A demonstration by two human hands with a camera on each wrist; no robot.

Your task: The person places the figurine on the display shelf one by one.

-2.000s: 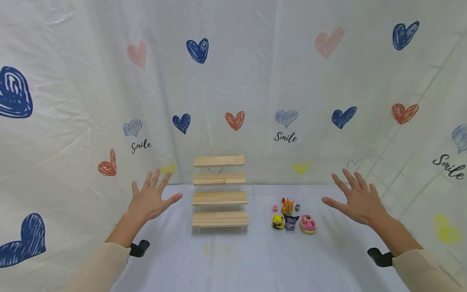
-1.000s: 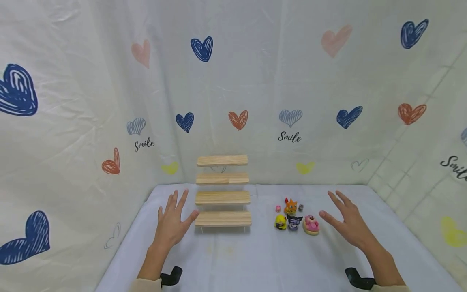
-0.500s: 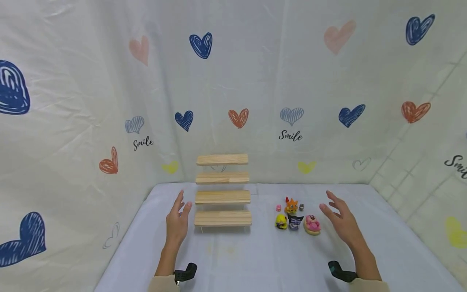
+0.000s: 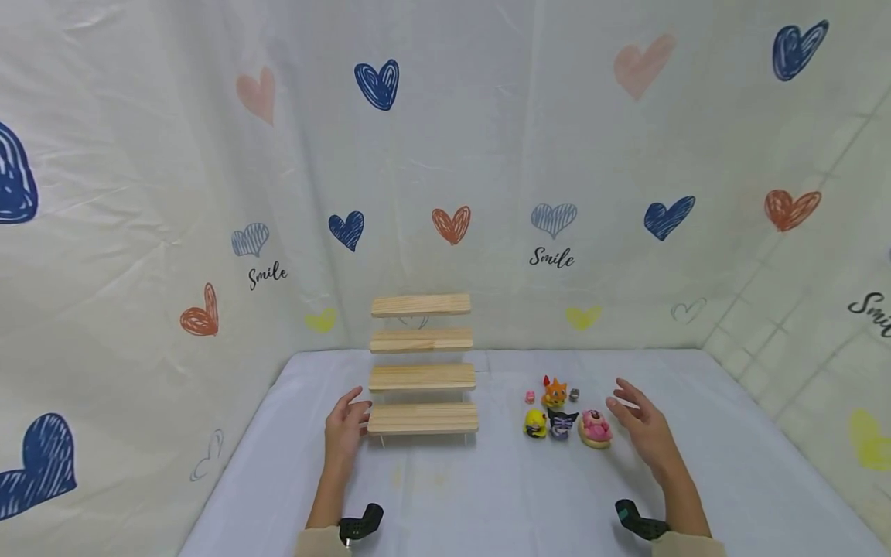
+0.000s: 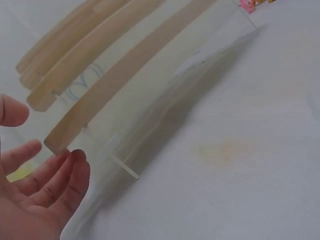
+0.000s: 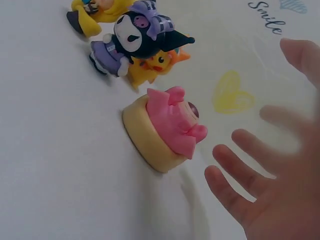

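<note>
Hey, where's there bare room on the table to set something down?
The white tablecloth is bare between the wooden rack and the toy figures, in front of both, and right of the right hand. It's crowded among the toys and at the rack's left end, beside the left hand.

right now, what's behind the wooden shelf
Behind the wooden shelf are the white backdrop and tablecloth; part of a heart outline shows between the top two boards. What the boards cover can't be seen.
</note>
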